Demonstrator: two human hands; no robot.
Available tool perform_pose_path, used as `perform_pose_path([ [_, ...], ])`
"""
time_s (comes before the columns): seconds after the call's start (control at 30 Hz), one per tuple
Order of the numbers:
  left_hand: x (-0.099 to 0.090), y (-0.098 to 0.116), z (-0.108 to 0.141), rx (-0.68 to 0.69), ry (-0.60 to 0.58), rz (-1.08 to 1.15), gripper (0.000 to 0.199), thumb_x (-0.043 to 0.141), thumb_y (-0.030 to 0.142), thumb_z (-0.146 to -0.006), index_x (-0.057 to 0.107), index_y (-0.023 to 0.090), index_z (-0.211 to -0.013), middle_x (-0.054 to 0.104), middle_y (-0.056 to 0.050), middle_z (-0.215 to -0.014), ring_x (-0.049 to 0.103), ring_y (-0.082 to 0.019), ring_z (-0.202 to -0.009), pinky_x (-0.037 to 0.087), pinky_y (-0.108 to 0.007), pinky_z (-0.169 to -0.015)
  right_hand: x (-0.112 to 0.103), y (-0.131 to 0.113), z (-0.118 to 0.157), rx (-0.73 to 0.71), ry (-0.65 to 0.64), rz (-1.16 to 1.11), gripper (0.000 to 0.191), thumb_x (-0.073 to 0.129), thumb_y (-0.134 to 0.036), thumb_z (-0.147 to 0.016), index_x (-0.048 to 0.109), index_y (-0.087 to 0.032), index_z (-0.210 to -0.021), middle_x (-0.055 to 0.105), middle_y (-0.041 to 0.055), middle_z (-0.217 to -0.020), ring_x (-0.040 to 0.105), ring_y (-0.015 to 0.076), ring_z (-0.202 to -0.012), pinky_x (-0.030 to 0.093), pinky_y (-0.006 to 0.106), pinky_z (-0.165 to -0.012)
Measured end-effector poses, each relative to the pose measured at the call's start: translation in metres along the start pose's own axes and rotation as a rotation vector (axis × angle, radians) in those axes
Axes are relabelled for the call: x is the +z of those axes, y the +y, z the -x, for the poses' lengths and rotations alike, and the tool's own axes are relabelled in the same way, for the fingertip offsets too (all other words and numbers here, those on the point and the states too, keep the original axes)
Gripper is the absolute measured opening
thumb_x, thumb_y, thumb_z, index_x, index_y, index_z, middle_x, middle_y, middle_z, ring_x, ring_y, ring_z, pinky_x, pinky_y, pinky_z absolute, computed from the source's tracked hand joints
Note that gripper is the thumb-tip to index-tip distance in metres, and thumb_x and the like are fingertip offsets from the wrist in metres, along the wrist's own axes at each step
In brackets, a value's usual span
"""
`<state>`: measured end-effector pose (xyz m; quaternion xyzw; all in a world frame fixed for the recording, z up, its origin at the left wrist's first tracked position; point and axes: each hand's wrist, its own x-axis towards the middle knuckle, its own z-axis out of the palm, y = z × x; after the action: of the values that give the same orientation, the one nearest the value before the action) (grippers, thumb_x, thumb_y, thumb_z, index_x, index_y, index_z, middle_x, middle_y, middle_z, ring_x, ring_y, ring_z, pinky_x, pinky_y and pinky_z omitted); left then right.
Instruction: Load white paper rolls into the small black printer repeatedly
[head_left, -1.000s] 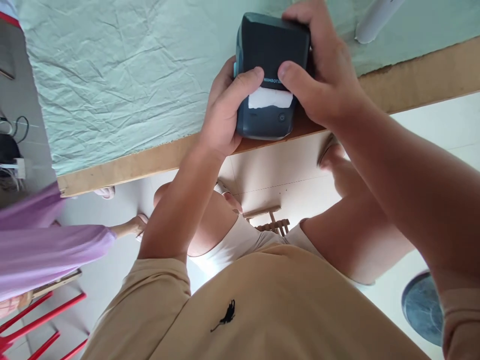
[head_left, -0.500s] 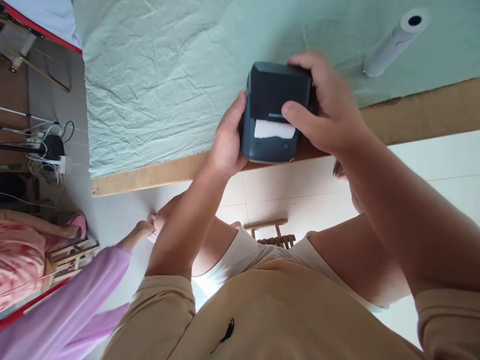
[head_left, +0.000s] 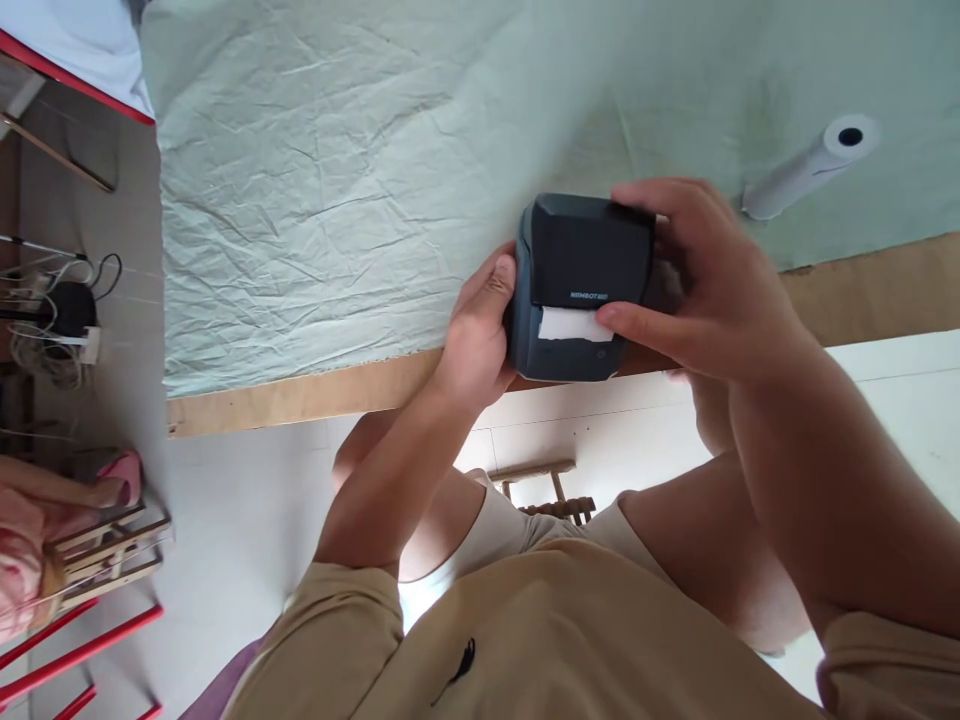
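Observation:
A dark label printer (head_left: 592, 250) with NIIMBOT lettering on its black lid is held at the table's front edge, tilted slightly. A short strip of white paper (head_left: 568, 324) sticks out of the slot below the lid. My left hand (head_left: 480, 325) grips the printer's left side, its thumb along the edge and its other fingers hidden underneath. My right hand (head_left: 720, 285) is closed over the right side, fingers at the upper corner and thumb tip by the right end of the paper strip. The lid looks closed.
A white paper roll (head_left: 817, 165) stands on the green cloth (head_left: 322, 200) to the right. The table's wooden edge (head_left: 300, 398) runs in front. On the left floor are tangled cables (head_left: 67, 345), a wooden stool (head_left: 112, 560), red bars (head_left: 90, 655) and another person's foot in a pink slipper (head_left: 124, 478).
The printer and both hands appear lower and farther right, as the whole view has shifted. My right thumb moved from the lid lettering to the paper strip. The purple-clothed person is mostly out of view.

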<state>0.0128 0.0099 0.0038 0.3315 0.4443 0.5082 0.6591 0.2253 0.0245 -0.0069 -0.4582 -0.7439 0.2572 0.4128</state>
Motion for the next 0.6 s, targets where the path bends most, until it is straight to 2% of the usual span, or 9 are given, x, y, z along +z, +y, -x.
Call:
perform_pose_path([
  [0.07, 0.001, 0.0, -0.001, -0.022, 0.002, 0.031, 0.036, 0.076, 0.062, -0.1, 0.074, 0.027, -0.091, 0.081, -0.006, -0.103, 0.073, -0.034, -0.141, 0.069, -0.043, -0.104, 0.0, -0.008, -0.003, -0.053, 0.161, 0.047, 0.056, 0.09, -0.068, -0.08, 0.08, -0.036, -0.123, 0.072, 0.0085, -0.11, 0.072, 0.0311, -0.095, 0.065, 0.05, -0.074],
  [0.13, 0.002, -0.001, -0.001, -0.049, -0.007, 0.048, 0.039, 0.071, 0.066, -0.102, 0.076, 0.028, -0.096, 0.082, -0.007, -0.108, 0.073, -0.035, -0.143, 0.069, -0.043, -0.103, 0.001, -0.016, -0.006, -0.052, 0.342, 0.066, 0.047, 0.084, -0.073, -0.084, 0.08, -0.035, -0.112, 0.067, 0.0043, -0.093, 0.057, 0.0204, -0.067, 0.051, 0.042, -0.056],
  [0.17, 0.003, -0.001, -0.001, -0.058, -0.019, 0.048, 0.04, 0.071, 0.067, -0.101, 0.077, 0.028, -0.099, 0.082, -0.007, -0.11, 0.073, -0.035, -0.144, 0.069, -0.043, -0.102, 0.003, -0.021, -0.008, -0.022, 0.411, 0.06, 0.045, 0.079, -0.075, -0.089, 0.078, -0.034, -0.107, 0.066, 0.003, -0.09, 0.051, 0.0176, -0.06, 0.043, 0.04, -0.052],
  [0.23, 0.002, -0.001, 0.001, -0.052, -0.045, 0.035, 0.036, 0.077, 0.063, -0.098, 0.079, 0.028, -0.104, 0.083, -0.006, -0.112, 0.075, -0.036, -0.141, 0.069, -0.042, -0.098, 0.006, -0.029, -0.011, 0.041, 0.5, 0.014, 0.041, 0.072, -0.074, -0.097, 0.071, -0.034, -0.099, 0.065, 0.0026, -0.089, 0.053, 0.0183, -0.057, 0.037, 0.04, -0.048],
  [0.3, 0.0, -0.001, 0.002, -0.046, -0.065, 0.026, 0.03, 0.082, 0.055, -0.097, 0.08, 0.028, -0.108, 0.082, -0.006, -0.112, 0.078, -0.035, -0.137, 0.069, -0.042, -0.095, 0.007, -0.036, -0.014, 0.057, 0.516, -0.046, 0.035, 0.074, -0.066, -0.099, 0.062, -0.033, -0.093, 0.065, 0.002, -0.09, 0.063, 0.0215, -0.063, 0.04, 0.041, -0.048],
  [0.37, -0.001, 0.0, 0.004, -0.043, -0.083, 0.032, 0.026, 0.081, 0.051, -0.098, 0.08, 0.028, -0.11, 0.082, -0.005, -0.111, 0.079, -0.036, -0.135, 0.07, -0.043, -0.094, 0.004, -0.04, -0.017, 0.03, 0.451, 0.01, 0.028, 0.075, -0.052, -0.099, 0.058, -0.033, -0.089, 0.067, 0.0001, -0.088, 0.064, 0.0207, -0.063, 0.044, 0.042, -0.05],
  [0.47, -0.001, 0.003, 0.006, -0.051, -0.101, 0.025, 0.026, 0.08, 0.053, -0.099, 0.08, 0.028, -0.107, 0.083, -0.005, -0.115, 0.078, -0.037, -0.137, 0.07, -0.045, -0.095, -0.001, -0.041, -0.02, -0.017, 0.21, 0.308, 0.015, 0.067, -0.035, -0.098, 0.064, -0.033, -0.084, 0.07, -0.0023, -0.075, 0.061, 0.0203, -0.058, 0.045, 0.043, -0.056],
  [0.53, -0.001, 0.006, 0.008, -0.07, -0.1, -0.005, 0.03, 0.082, 0.058, -0.097, 0.08, 0.029, -0.107, 0.084, -0.005, -0.116, 0.079, -0.037, -0.133, 0.071, -0.045, -0.093, -0.004, -0.039, -0.022, -0.029, 0.05, 0.465, 0.013, 0.066, -0.034, -0.096, 0.072, -0.033, -0.084, 0.07, -0.0016, -0.068, 0.059, 0.0221, -0.057, 0.038, 0.042, -0.055],
  [0.6, -0.001, 0.009, 0.01, -0.091, -0.122, -0.028, 0.034, 0.083, 0.061, -0.096, 0.08, 0.031, -0.11, 0.084, -0.005, -0.114, 0.082, -0.035, -0.121, 0.07, -0.044, -0.088, -0.006, -0.035, -0.022, -0.017, -0.089, 0.52, 0.009, 0.072, -0.04, -0.093, 0.078, -0.034, -0.091, 0.072, -0.0005, -0.067, 0.056, 0.0226, -0.056, 0.031, 0.039, -0.053],
])
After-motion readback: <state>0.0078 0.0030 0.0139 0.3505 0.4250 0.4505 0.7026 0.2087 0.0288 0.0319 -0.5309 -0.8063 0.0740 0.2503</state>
